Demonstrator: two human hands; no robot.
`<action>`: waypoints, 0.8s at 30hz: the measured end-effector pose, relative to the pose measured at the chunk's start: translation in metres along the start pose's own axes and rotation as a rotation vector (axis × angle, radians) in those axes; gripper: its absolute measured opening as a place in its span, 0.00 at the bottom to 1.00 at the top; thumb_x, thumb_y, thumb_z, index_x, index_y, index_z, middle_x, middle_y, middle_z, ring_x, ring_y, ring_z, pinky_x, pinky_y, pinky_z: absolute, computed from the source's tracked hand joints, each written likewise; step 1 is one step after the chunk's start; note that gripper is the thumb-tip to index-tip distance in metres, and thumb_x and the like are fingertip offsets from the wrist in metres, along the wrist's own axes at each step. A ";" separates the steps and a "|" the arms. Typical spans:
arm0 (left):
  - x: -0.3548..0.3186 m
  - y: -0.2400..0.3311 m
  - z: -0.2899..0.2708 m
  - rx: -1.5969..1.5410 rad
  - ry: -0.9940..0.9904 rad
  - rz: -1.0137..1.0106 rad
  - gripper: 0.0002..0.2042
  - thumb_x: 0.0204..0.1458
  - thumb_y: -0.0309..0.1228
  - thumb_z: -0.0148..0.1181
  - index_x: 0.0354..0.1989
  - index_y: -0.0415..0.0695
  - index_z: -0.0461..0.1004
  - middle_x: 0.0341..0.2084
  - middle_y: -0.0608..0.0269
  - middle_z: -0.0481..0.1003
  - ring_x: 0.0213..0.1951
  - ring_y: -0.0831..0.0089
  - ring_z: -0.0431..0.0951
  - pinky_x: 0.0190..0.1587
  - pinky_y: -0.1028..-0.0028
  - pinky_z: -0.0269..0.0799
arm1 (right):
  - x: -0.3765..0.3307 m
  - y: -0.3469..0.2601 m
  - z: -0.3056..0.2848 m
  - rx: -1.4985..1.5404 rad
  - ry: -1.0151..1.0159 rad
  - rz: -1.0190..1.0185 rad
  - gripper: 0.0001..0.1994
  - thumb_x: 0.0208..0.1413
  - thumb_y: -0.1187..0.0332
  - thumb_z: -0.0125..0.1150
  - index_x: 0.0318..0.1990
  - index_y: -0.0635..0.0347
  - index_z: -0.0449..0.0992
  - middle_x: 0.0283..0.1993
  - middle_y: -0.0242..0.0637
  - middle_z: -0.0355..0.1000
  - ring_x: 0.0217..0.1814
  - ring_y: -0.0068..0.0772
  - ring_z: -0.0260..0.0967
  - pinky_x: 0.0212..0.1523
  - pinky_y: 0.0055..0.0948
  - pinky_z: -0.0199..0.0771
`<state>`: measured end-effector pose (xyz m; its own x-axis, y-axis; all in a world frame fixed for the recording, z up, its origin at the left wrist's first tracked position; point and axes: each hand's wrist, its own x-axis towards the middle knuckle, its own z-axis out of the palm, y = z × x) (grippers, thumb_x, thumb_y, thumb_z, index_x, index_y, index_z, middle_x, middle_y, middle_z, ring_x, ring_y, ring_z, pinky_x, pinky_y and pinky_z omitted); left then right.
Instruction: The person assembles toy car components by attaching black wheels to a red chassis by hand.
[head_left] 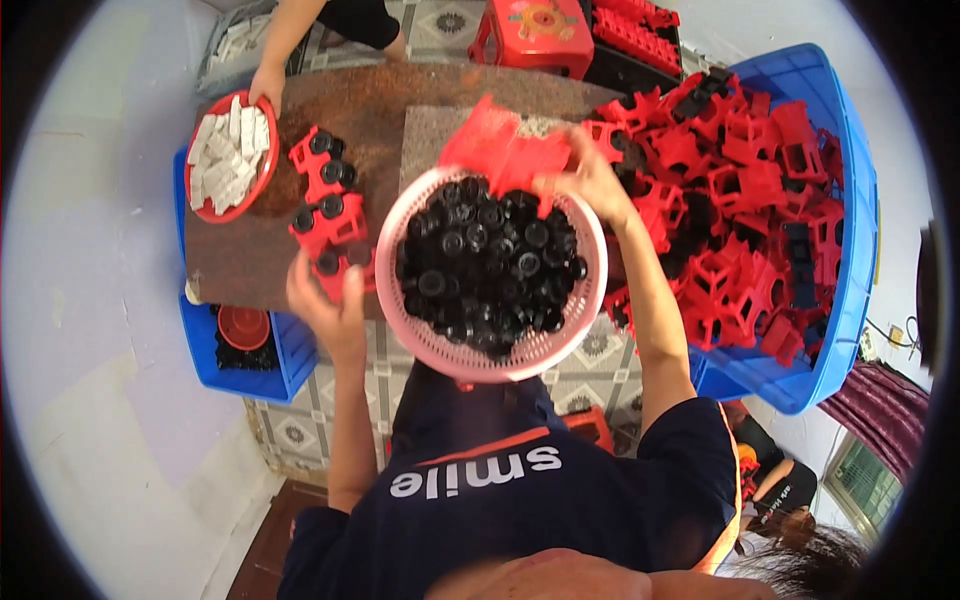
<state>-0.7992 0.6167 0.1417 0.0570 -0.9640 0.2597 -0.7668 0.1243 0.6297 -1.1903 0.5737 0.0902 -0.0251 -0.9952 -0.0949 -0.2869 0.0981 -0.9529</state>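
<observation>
My right hand (592, 186) grips a red plastic toy body (535, 158) over the far rim of a pink basket (398, 322); the pieces there are blurred, and I cannot tell whether a second one is joined to it. Black plastic wheels (475, 255) fill the basket. Left of it, my left hand (328, 305) has its thumb and fingers spread around the near end of a row of red toy bodies fitted with black wheels (328, 222). The hand is at the nearest body and seems to touch it.
A big blue bin (850, 250) at right is heaped with red toy bodies (745, 190). Across the brown table (350, 95), another person's hand (268, 82) holds a red bowl (222, 215) of white pieces. A red stool (540, 35) and a smaller blue bin (295, 365) stand nearby.
</observation>
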 end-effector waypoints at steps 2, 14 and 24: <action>0.033 0.064 -0.023 0.050 -0.324 0.302 0.49 0.36 0.46 0.75 0.66 0.35 0.54 0.60 0.42 0.62 0.60 0.47 0.63 0.62 0.55 0.56 | -0.050 -0.056 0.031 -0.003 -0.327 0.091 0.35 0.38 0.62 0.79 0.53 0.63 0.64 0.49 0.41 0.73 0.52 0.33 0.71 0.55 0.32 0.72; -0.044 -0.030 0.000 -0.943 -1.114 -0.691 0.41 0.40 0.35 0.75 0.62 0.40 0.58 0.48 0.57 0.73 0.51 0.70 0.74 0.54 0.69 0.71 | -0.080 -0.019 0.158 0.234 -0.086 0.293 0.20 0.49 0.60 0.71 0.45 0.63 0.75 0.39 0.40 0.75 0.41 0.32 0.73 0.43 0.31 0.74; -0.062 -0.034 -0.032 -1.220 -1.020 -0.737 0.42 0.42 0.42 0.74 0.63 0.41 0.55 0.54 0.56 0.70 0.54 0.65 0.73 0.58 0.64 0.71 | -0.084 0.065 0.171 -0.820 0.550 0.080 0.15 0.42 0.58 0.72 0.36 0.51 0.76 0.39 0.39 0.67 0.42 0.46 0.68 0.39 0.42 0.73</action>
<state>-0.7569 0.6794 0.1277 -0.6142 -0.5847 -0.5300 0.1355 -0.7398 0.6591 -1.0432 0.6643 -0.0131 -0.4548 -0.8690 0.1946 -0.8340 0.3390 -0.4354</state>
